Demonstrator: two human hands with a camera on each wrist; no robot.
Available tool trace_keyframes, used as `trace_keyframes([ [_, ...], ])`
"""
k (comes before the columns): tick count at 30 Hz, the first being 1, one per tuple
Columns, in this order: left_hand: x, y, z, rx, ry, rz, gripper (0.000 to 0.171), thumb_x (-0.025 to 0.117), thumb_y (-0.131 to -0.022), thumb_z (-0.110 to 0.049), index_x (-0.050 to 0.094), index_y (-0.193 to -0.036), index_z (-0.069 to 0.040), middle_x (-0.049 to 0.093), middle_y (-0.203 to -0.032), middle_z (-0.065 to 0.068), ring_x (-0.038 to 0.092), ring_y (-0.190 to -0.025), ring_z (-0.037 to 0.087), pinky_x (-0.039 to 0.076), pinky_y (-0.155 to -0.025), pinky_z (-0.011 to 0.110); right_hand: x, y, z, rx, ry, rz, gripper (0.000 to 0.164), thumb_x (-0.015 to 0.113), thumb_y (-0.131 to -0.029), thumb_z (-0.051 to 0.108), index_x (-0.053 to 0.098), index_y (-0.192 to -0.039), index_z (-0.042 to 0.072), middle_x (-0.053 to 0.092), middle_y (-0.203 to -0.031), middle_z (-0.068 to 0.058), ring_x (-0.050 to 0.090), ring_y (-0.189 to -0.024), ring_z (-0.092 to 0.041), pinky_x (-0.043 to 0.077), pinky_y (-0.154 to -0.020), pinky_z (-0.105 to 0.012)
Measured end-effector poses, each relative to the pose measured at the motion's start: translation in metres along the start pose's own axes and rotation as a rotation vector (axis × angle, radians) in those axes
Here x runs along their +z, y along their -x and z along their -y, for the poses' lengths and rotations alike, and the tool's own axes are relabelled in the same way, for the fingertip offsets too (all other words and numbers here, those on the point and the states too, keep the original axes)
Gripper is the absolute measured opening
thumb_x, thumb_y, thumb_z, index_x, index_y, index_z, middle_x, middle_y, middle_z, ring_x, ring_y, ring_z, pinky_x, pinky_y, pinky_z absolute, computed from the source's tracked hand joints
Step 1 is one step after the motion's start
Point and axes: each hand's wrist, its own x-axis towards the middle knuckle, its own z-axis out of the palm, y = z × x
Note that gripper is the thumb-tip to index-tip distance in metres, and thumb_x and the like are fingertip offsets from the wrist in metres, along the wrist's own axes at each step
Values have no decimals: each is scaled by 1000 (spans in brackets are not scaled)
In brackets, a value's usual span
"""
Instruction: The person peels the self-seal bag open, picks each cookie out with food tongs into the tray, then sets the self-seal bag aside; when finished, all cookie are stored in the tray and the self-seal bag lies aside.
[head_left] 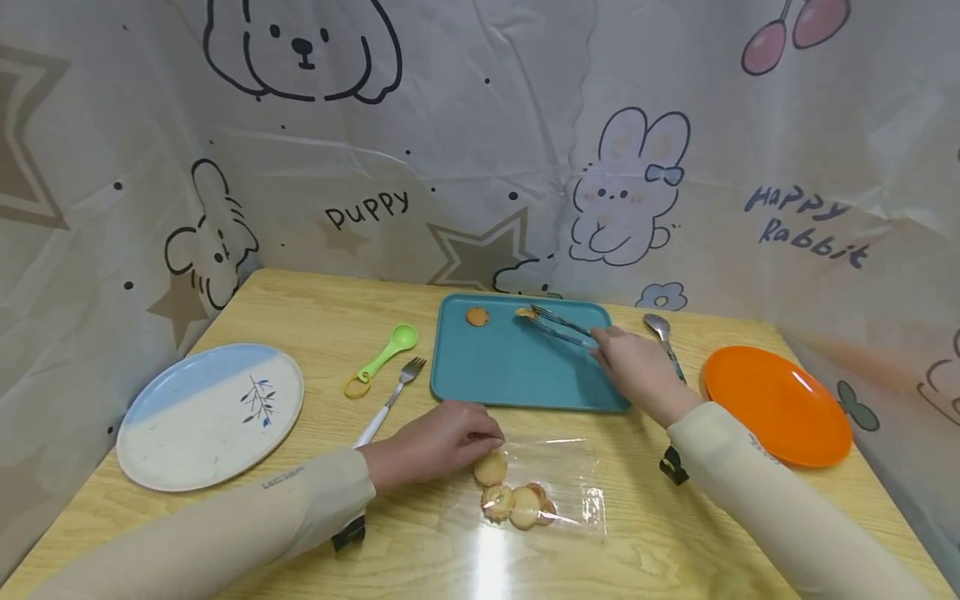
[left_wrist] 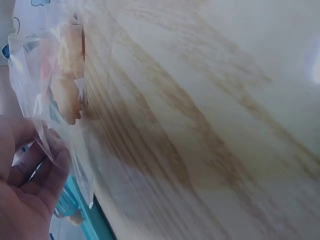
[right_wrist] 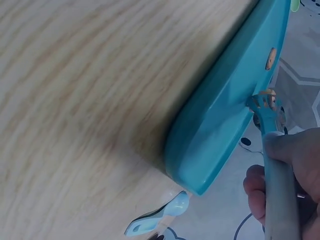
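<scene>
My right hand [head_left: 637, 367] grips a pair of metal tongs [head_left: 562, 327] over the teal tray [head_left: 517, 375]. Between the tong tips is a cookie [head_left: 527, 312], close above the tray's far side. Another round cookie [head_left: 477, 317] lies on the tray near its back left corner. With thumb and fingers my left hand [head_left: 442, 446] pinches the edge of a clear plastic bag [head_left: 570, 475] on the table in front of the tray. Several pale cookies [head_left: 525, 507] are in the bag; the left wrist view shows the film [left_wrist: 47, 140] between the fingertips.
Left of the tray lie a green measuring spoon [head_left: 390, 350] and a fork [head_left: 393, 396]. A white and blue plate [head_left: 210, 417] stands at the far left, an orange plate [head_left: 776, 404] at the right. A metal spoon [head_left: 660, 329] lies beside the tray. Printed cloth [head_left: 480, 125] walls the table.
</scene>
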Motion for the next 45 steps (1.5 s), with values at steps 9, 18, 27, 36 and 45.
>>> trace_keyframes([
  [9, 1, -1, 0, 9, -14, 6, 18, 59, -97, -21, 75, -101, -13, 72, -95, -4, 61, -86, 3, 52, -78, 18, -3, 2, 1, 10, -64, 36, 36, 59, -97, 27, 58, -124, 4, 69, -106, -15, 67, -91, -29, 57, -76, -45],
  [18, 3, -3, 2, 31, -9, 4, 18, 58, -98, -20, 75, -101, -13, 72, -95, -5, 61, -86, 2, 52, -78, 17, -18, 12, -17, 67, -317, 82, 48, 54, -99, 33, 54, -130, -3, 64, -123, -23, 62, -111, -40, 50, -96, -54],
  [27, 1, -4, 0, 22, -11, -6, 18, 59, -97, -21, 75, -101, -13, 72, -95, -5, 62, -87, 3, 53, -80, 18, -53, 53, -53, 58, -634, 191, 28, 57, -98, 34, 62, -113, 11, 58, -70, -7, 50, -54, -12, 43, -47, -25],
  [36, 1, -2, 1, 19, -3, -21, 18, 59, -97, -20, 75, -101, -13, 73, -96, -4, 63, -87, 4, 53, -79, 18, -66, 120, -93, -40, -887, 465, 19, 53, -100, 20, 64, -110, 7, 61, -73, -6, 53, -56, -22, 44, -49, -27],
  [45, 1, 0, 2, 10, 2, -25, 17, 59, -97, -20, 75, -101, -14, 73, -96, -5, 63, -88, 4, 53, -80, 19, -56, 155, -103, -138, -1157, 678, 21, 48, -100, 4, 63, -113, -2, 59, -78, -17, 44, -55, -35, 43, -43, -29],
])
